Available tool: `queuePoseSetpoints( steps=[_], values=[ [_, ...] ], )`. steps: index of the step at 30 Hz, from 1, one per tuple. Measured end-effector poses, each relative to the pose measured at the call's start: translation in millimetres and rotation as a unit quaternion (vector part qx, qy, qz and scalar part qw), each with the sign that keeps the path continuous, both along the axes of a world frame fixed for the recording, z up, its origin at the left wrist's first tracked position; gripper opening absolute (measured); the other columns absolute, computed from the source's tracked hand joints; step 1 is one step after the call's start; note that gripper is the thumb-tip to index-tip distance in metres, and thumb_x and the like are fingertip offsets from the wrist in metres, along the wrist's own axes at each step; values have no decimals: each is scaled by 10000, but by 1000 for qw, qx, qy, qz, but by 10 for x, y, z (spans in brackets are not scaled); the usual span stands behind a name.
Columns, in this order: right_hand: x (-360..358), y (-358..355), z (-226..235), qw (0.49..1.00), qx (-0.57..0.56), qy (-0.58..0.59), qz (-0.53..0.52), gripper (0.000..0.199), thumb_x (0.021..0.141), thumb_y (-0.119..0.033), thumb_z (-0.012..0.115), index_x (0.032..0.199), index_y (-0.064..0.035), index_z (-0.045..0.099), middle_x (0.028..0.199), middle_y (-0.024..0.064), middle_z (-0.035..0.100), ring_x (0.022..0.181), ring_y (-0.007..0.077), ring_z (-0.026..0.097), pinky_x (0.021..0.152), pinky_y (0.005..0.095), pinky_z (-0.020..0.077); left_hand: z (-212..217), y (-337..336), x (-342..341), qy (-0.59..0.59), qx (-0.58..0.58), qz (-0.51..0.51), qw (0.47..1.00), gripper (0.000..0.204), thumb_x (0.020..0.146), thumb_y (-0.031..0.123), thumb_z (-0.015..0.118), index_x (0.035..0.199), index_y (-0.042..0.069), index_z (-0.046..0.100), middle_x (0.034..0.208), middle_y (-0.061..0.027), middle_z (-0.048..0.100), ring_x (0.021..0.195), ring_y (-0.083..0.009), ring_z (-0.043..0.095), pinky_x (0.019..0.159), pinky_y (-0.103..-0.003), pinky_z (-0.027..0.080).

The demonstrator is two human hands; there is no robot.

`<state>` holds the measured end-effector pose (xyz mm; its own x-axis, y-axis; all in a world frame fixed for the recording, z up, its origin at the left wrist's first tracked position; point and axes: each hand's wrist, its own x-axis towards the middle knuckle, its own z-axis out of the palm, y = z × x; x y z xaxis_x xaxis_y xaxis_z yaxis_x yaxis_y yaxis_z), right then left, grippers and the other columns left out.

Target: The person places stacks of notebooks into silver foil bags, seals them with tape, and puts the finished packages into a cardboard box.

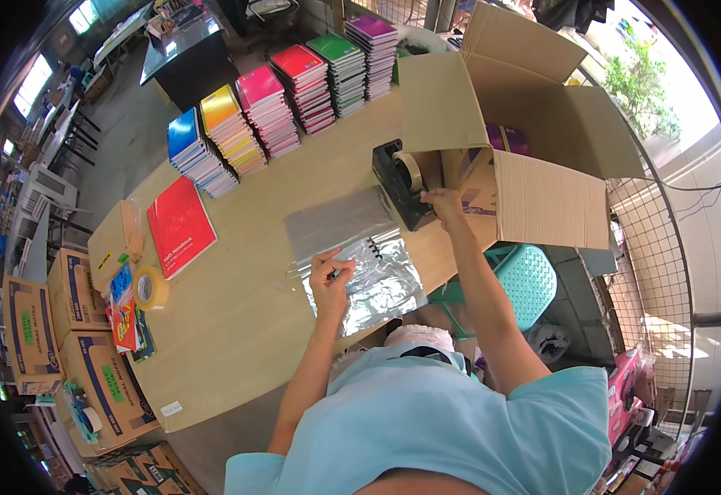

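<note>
A clear plastic bag lies on the table in front of me, shiny at its near end. A short black spiral binding shows at it; the rest of what is inside is hard to make out. My left hand is over the bag's left side, fingers curled in, and whatever they hold is too small to see. To the right stands a black tape dispenser with a roll of tape. My right hand reaches its near end, with thumb and finger pinched at the tape there.
Stacks of spiral notebooks line the table's far side. A red notebook and a yellowish tape roll lie left. An open cardboard box stands right, above a teal stool. Closed cartons sit beyond the left edge.
</note>
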<state>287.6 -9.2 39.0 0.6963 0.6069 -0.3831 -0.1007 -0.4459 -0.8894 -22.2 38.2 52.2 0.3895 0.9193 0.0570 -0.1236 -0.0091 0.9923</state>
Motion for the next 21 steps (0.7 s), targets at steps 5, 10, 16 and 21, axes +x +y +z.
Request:
queuePoseSetpoints(
  steps=[5, 10, 16, 21],
  values=[
    [-308, -435, -235, 992, 11, 13, -126, 203, 895, -260, 683, 804, -84, 641, 717, 2, 593, 659, 120, 532, 593, 321, 434, 65, 35, -20, 26, -4, 10, 1000, 138, 744, -90, 702, 796, 35, 727, 1097, -116, 555, 1106, -202, 555, 735, -266, 509],
    [-691, -779, -859, 865, 209, 413, -193, 197, 914, -225, 647, 804, -62, 634, 748, 20, 619, 705, 142, 585, 628, 343, 476, 86, -20, 65, 2, 31, 1, 1000, 127, 722, -68, 722, 777, 46, 720, 1043, -111, 562, 1067, -225, 566, 783, -310, 474],
    [-1820, -366, 757, 979, 145, 130, 58, 247, 910, -196, 666, 773, 10, 671, 626, 36, 584, 490, 105, 516, 449, 242, 394, -19, 2, -2, 38, 57, 18, 997, 136, 710, -69, 716, 773, 52, 710, 1069, -122, 589, 1070, -238, 561, 865, -347, 442],
    [-1964, -426, 586, 997, 18, 1, 74, 311, 891, -215, 697, 703, 30, 662, 564, 37, 574, 447, 92, 483, 415, 249, 361, 31, -58, 25, 50, 68, 12, 996, 156, 710, -74, 708, 806, 46, 684, 1064, -107, 588, 1089, -232, 558, 911, -356, 435]
  ],
)
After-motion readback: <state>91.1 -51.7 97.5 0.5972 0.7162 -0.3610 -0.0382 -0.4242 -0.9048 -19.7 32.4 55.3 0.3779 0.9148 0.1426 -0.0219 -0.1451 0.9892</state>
